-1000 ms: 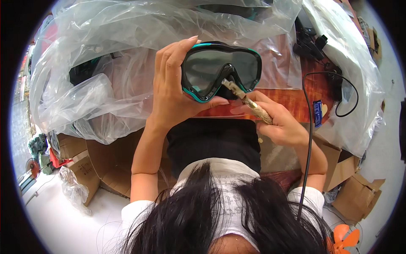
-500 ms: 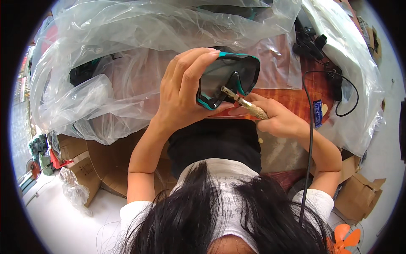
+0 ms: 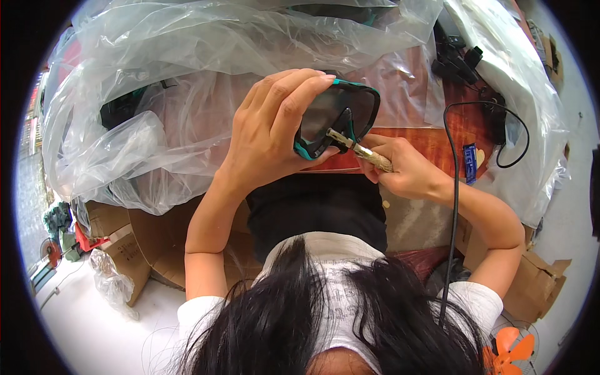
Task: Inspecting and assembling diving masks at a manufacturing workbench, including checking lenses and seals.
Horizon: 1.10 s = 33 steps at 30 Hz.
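My left hand grips a diving mask by its left side, fingers over the top rim and thumb underneath. The mask has a dark lens, a black frame and teal trim, and is held tilted above the table's near edge. In my right hand is a slim tool with a tan, wrapped-looking handle and a metal-coloured front part. Its front end lies over the mask's nose area. The exact kind of tool, and whether its tip touches the mask, I cannot make out.
Clear plastic sheeting covers much of the reddish wooden table. A black cable runs down past my right forearm. Black parts and a small blue packet lie at the right. Cardboard boxes stand below; an orange-bladed fan is lower right.
The mask has turned slightly in my left hand, which moved a little left. My right elbow has swung outward, and the tool has shifted slightly lower and left.
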### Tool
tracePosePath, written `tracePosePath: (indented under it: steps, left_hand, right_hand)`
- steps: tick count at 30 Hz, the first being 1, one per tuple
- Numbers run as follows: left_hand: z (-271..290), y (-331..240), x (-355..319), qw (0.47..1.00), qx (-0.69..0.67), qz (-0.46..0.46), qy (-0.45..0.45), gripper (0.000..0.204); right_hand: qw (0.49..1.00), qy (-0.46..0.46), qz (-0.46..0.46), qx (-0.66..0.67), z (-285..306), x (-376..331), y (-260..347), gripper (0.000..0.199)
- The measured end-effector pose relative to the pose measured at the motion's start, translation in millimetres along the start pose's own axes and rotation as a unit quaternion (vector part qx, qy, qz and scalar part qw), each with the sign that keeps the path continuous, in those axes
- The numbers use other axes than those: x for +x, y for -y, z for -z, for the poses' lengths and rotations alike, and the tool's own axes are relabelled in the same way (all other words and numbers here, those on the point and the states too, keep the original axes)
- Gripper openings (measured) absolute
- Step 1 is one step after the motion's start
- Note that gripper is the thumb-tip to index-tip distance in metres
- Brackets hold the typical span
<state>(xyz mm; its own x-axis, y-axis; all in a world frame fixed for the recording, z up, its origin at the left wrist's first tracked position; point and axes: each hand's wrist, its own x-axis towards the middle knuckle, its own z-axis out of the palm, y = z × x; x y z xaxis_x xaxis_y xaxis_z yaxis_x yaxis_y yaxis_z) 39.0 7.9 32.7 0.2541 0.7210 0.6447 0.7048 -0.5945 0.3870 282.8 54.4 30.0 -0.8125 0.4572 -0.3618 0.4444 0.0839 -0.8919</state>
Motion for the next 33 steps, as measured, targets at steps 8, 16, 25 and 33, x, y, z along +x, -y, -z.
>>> tracePosePath:
  steps: [8, 16, 25, 33]
  left_hand:
    - [-6.8, 4.3, -4.3, 0.999, -0.017, 0.024, -0.020, 0.087]
    - [-0.2, 19.1, -32.8, 0.977, -0.095, 0.172, -0.084, 0.100]
    - [6.0, 10.8, -34.6, 0.959, -0.162, 0.189, -0.134, 0.110]
    - [7.0, 14.1, -29.5, 0.956, -0.175, 0.185, -0.144, 0.111]
  right_hand:
    - [0.995, 0.024, -0.011, 0.092, -2.9, -3.9, 2.1, 0.035]
    - [0.893, 0.112, -0.066, 0.430, 5.3, -35.2, 3.8, 0.064]
    - [0.925, -0.370, -0.073, 0.052, 37.9, -16.9, -73.8, 0.040]
    - [0.734, -0.485, -0.120, -0.460, 28.7, 39.0, -109.8, 0.035]
